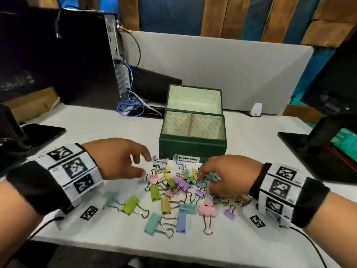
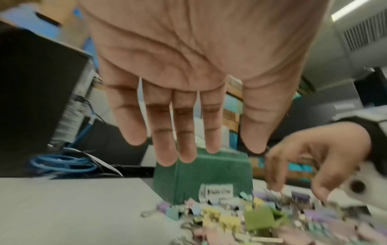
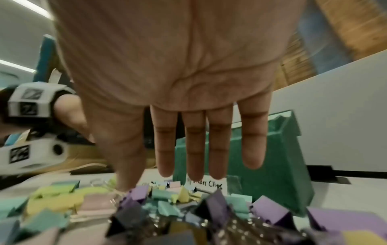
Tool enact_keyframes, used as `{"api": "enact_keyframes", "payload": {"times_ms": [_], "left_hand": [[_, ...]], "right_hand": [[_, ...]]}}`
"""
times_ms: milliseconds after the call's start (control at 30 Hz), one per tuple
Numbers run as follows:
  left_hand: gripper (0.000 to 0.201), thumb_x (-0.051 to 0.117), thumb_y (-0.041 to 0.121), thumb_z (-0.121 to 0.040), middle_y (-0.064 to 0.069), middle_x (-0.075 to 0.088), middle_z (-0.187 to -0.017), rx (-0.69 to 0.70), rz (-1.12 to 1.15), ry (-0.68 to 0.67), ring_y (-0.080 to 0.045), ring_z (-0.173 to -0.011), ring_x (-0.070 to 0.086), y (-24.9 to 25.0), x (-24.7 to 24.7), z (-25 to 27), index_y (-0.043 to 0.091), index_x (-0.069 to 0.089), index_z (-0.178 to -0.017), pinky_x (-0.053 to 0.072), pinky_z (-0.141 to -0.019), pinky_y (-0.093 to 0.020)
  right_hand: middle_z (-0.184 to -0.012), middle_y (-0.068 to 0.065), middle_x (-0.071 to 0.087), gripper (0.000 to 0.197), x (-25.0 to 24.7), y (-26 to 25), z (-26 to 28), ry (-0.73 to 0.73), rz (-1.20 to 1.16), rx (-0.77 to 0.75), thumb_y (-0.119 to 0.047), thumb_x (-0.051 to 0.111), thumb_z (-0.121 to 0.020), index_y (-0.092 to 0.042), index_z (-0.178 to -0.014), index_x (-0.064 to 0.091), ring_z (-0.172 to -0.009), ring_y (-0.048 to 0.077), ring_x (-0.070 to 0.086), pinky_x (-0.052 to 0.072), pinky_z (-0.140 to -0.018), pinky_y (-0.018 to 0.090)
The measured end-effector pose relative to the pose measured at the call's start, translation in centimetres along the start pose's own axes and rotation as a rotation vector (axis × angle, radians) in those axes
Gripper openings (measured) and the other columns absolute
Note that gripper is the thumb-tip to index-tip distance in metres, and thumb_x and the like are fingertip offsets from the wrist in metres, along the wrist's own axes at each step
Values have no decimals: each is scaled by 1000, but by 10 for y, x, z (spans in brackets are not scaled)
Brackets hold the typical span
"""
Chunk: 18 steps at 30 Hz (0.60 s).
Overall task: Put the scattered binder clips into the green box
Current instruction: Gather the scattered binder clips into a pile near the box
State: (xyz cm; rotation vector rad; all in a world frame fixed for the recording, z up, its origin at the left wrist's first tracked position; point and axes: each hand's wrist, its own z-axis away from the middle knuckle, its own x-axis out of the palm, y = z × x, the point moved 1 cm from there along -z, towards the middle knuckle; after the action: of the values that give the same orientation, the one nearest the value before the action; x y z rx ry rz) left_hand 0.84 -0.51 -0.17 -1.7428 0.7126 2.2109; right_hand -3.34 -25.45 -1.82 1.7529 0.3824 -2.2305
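We reach both hands, left hand & right hand, fingers spread wide & holding nothing, over the clips; next we grab some for the green box.

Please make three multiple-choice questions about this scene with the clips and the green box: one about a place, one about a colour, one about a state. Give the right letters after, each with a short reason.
1. Where do the clips lie relative to the box?
A. inside it
B. on the table in front of it
C. behind it

2. What colour is the coiled cable left of the box?
A. blue
B. red
C. yellow

3. What is the state of the box lid?
A. closed
B. taken off and laid flat on the table
C. open, standing up behind the box

Answers:
1 B: the head view shows the pile on the white table, on the near side of the box.
2 A: the cable is blue in the head and left wrist views.
3 C: the lid stands at the rear and the divided inside shows, with no clips visible.
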Motion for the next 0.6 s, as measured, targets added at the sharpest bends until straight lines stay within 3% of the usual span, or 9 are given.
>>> {"api": "enact_keyframes", "payload": {"times_ms": [67,167,300,467,600], "left_hand": [[42,64,45,-79,16,56,-106,24,-75,-122,-8,-98,59,16,5,-26,43,53,-120,48,-88,-24],[48,68,39,-76,14,57,-108,67,-193,-247,-9,-93,54,33,22,-56,38,54,-122,46,-86,-23],[46,71,47,-70,10,59,-94,49,-348,-291,-15,-88,56,39,28,-74,31,60,-111,48,-83,-28],[62,75,52,-65,9,65,-110,91,-367,-291,-17,-102,61,49,30,-75,34,54,-120,45,-85,-26],[54,77,47,-66,9,63,-92,60,-302,-313,-15,-87,60,52,32,-75,32,59,-114,48,-81,-27]], "right_hand": [[-129,-9,51,50,0,-2,-15,-100,61,-44,-44,62,-82,-44,-129,45,-115,16,53,48,-90,32],[-131,-5,50,56,2,-11,-33,-109,149,-151,-51,58,-83,-42,-135,39,-119,19,50,48,-93,38],[-126,1,48,57,1,-19,-52,-66,235,-180,-48,58,-84,-39,-137,39,-118,24,47,47,-91,38],[-126,1,52,49,1,-28,-53,-127,286,-157,-35,65,-81,-32,-128,50,-111,26,54,49,-86,37],[-119,2,59,45,2,-35,-50,-161,254,-104,-32,67,-80,-25,-122,56,-105,25,58,46,-76,30]]}}
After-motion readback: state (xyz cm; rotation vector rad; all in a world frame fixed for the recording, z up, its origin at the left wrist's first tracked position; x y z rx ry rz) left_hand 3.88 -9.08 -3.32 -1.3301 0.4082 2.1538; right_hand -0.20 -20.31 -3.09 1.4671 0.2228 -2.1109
